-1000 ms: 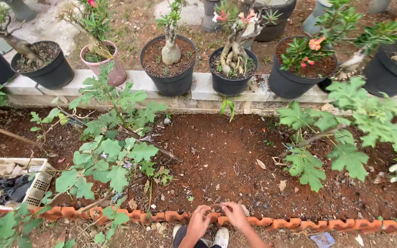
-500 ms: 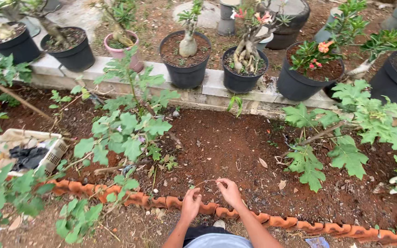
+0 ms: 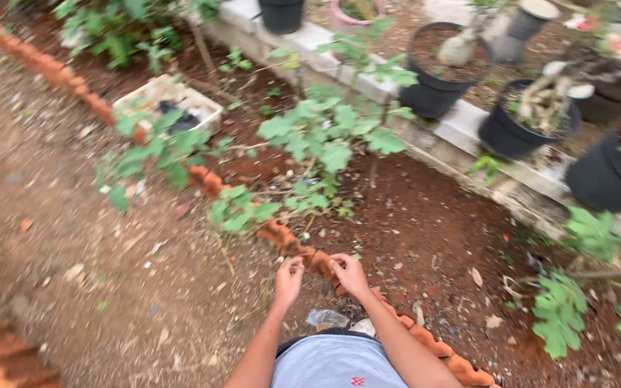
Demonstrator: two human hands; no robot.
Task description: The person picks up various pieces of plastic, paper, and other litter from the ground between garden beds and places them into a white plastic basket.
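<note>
Brick edging point(image 3: 282, 237), a scalloped row of orange-red pieces, runs slantwise across the garden and serves as the marker for everything else. Just on the path side of the edging, right below the two hands, a small crumpled clear plastic wrapper point(image 3: 325, 317) lies on the dirt; nothing printed on it can be made out. Farther along the edging, on its bed side, sits a shallow white tray point(image 3: 174, 97), rectangular, with something dark inside it.

Both hands meet directly over the edging. The left hand point(image 3: 289, 276) has its fingers point(image 3: 295, 264) curled in, tips pinched close together, touching or nearly touching the top of a brick piece. The right hand point(image 3: 350, 273) is likewise bent, fingers point(image 3: 336, 263) folded down toward the same spot on the edging. Whether either hand actually grips a brick or some small thing between the tips, I cannot tell; the frame is blurred there.

Beyond the edging lies the bed of reddish soil point(image 3: 425, 230), with leafy green plants point(image 3: 318, 136) rising beside the row. Well past the edging, a pale concrete ledge point(image 3: 461, 126) carries black pots point(image 3: 436, 79), each with a swollen-stemmed plant.
</note>
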